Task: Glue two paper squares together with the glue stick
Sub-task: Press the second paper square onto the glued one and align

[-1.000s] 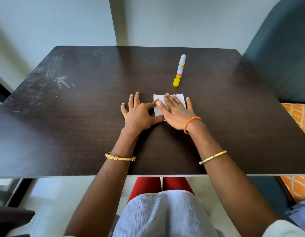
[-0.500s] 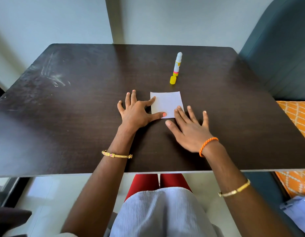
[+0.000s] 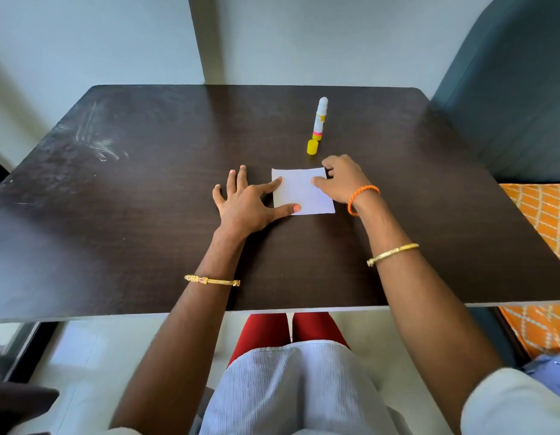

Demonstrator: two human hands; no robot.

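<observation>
A white paper square (image 3: 299, 194) lies flat on the dark table (image 3: 146, 215), near the middle. I cannot tell whether a second sheet lies under it. My left hand (image 3: 245, 204) rests flat beside it, with forefinger and thumb pressing on its left edge. My right hand (image 3: 343, 178) sits at the paper's far right corner, thumb on top and fingers curled at the edge. Beyond the paper a white glue stick (image 3: 320, 119) stands uncapped, and its yellow cap (image 3: 312, 147) stands just in front of it.
A dark teal chair back (image 3: 507, 89) rises at the right of the table. An orange patterned cushion (image 3: 542, 221) lies beyond the table's right edge. White scuff marks (image 3: 96, 146) show on the far left of the tabletop.
My right hand lifted off the paper, drew back toward me, then came forward again to the paper's far right corner. My left hand stayed on the left edge.
</observation>
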